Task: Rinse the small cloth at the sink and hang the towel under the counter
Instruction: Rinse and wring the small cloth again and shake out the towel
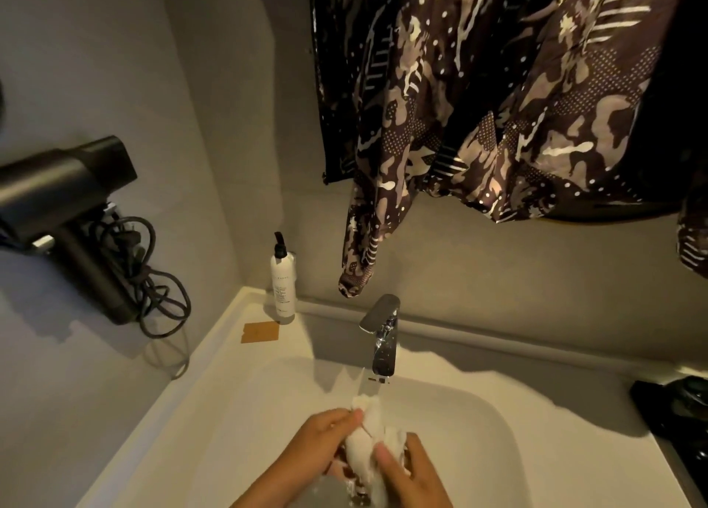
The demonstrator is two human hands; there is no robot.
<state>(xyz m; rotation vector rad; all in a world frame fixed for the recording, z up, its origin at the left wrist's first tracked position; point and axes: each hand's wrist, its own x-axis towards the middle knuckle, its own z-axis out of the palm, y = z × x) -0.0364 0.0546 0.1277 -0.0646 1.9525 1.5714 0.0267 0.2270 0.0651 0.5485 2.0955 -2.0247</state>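
A small white cloth (369, 436) is bunched up over the white sink basin (479, 450), just below the spout of the chrome faucet (381, 339). My left hand (318, 444) grips the cloth's left side with the fingers curled around it. On the cloth's right side my right hand (412, 469) is closed, thumb pressed on top. Water seems to pool at the drain under my hands. No towel or space under the counter shows in this view.
A white pump bottle (282, 279) and a tan card (260, 331) sit at the sink's back left corner. A black hair dryer (69, 216) with coiled cord hangs on the left wall. Patterned dark fabric (498, 105) hangs above the faucet. A black object (678, 412) lies at right.
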